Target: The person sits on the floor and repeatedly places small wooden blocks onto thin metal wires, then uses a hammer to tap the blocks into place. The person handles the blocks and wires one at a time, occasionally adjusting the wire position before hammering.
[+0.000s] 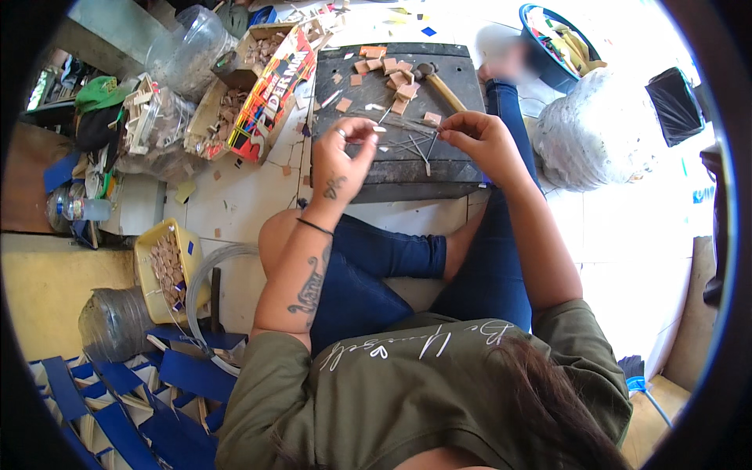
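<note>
Dark work board (pixel 407 176) lies across the floor ahead of the knees, with small tan wood squares (pixel 398 78) and a hammer (pixel 439 84) at its far end. Above its near half, left hand (pixel 338 157) and right hand (pixel 482 137) pinch opposite ends of a thin wire (pixel 407 129), fingertips pressed together on it.

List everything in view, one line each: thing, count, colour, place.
dark work board: one, black, on the floor ahead of the knees
hammer: one, wooden handle, on the board's far part
small tiles: many, tan, scattered on the board
thin wires: several, grey, between both hands
yellow tray: one, holds tan pieces, floor at left
wire coil: one, grey, beside the tray
blue strips: many, lower left
blue basin: one, far right
left hand: pinching wire
right hand: pinching wire
</note>
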